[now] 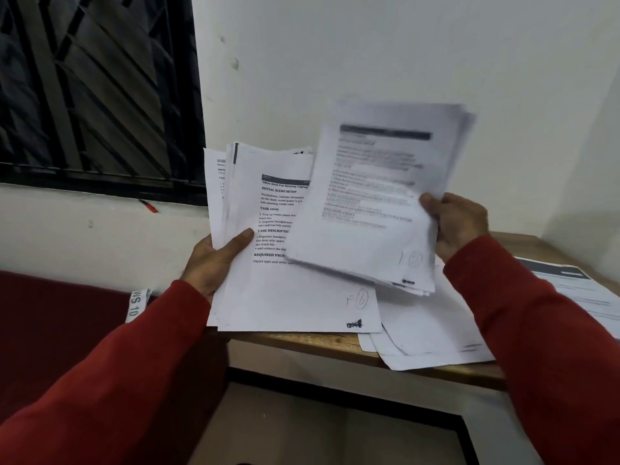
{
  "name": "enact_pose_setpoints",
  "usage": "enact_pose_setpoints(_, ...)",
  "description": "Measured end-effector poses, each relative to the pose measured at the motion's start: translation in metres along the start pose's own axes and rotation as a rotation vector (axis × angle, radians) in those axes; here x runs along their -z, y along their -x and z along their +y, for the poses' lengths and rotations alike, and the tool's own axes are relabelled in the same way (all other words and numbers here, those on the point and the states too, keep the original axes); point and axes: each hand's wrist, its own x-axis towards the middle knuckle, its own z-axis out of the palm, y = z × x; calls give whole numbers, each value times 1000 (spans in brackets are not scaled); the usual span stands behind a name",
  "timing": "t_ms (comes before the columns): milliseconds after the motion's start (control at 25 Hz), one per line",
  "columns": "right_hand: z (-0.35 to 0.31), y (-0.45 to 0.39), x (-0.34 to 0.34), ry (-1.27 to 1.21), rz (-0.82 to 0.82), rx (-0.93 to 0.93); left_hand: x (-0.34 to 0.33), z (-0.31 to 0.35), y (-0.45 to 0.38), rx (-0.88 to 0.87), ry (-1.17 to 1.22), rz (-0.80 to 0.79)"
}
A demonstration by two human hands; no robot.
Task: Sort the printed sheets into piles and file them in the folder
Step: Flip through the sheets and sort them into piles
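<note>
— What takes up the most room?

— The white wall (402, 45) fills the back, with a dark barred window (97, 88) at upper left. Below them a wooden desk (322, 345) runs in from the right; its front edge crosses the middle of the view, and open floor lies under it.

— And on the desk?

— Loose sheets (432, 333) lie overlapped, their lower corners hanging past the front edge. Further right a sheet with a dark header (567, 283) lies flat, just beside the right sleeve.

— Where are the sheets being sorted?

— In the air, above the desk's left end. The left hand (211, 260) holds a fanned stack (278, 290), thumb pressed on the top page, the other fingers hidden behind; its bottom edge overlaps the desk's front edge. The right hand (456, 223) pinches a smaller, blurred bundle (372, 203) at its right edge, thumb in front, and that bundle overlaps the stack's upper right corner.

— Any folder?

— I cannot pick one out.
</note>
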Motion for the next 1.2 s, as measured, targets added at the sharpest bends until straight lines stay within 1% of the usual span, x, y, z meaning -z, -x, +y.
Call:
enact_pose_setpoints(40, -7, -4, 6, -87, 17, -27, 0, 0, 0, 3, -7, 0)
enact_pose_setpoints(120, -15, -9, 14, -171, 42, -20, 1, -1, -2, 5, -22, -2)
enact_pose_setpoints(200, -19, -6, 14, -181, 47, 13, 2, -2, -3, -1, -26, -7)
enact_pose_setpoints(280, -17, -3, 12, -171, 9, 8, 2, -2, -4, -2, -33, -4)
enact_pose_setpoints(360, -11, 3, 7, -168, -86, -58, 1, -2, -4, -4, -30, -5)
enact_pose_setpoints(520, 9, 33, -15, -40, -363, -217, 4, -4, -5, -32, -83, 3)
enact_pose_setpoints(560, 13, 41, -22, -17, -413, -236, 5, -5, -6, -39, -107, 13)
enact_pose_setpoints(640, 23, 50, -33, 31, -460, -233, 7, -7, -9, -43, -141, 18)
enact_pose_setpoints(760, 34, 47, -42, 95, -417, -152, 8, -9, -11, -21, -85, 11)
enact_pose_setpoints(800, 36, 44, -44, 101, -399, -153, 8, -9, -11, -21, -76, 9)
enact_pose_setpoints(960, 35, 41, -43, 133, -415, -242, 5, -9, -10, -44, -75, 12)
enact_pose_setpoints(1040, 34, 41, -41, 178, -365, -202, 5, -8, -9, -54, -69, 26)
enact_pose_setpoints(1120, 35, 39, -39, 171, -302, -128, 5, -9, -9, -60, -56, 26)
enact_pose_setpoints(1200, 36, 37, -38, 154, -301, -97, 6, -9, -9, -75, -63, 16)
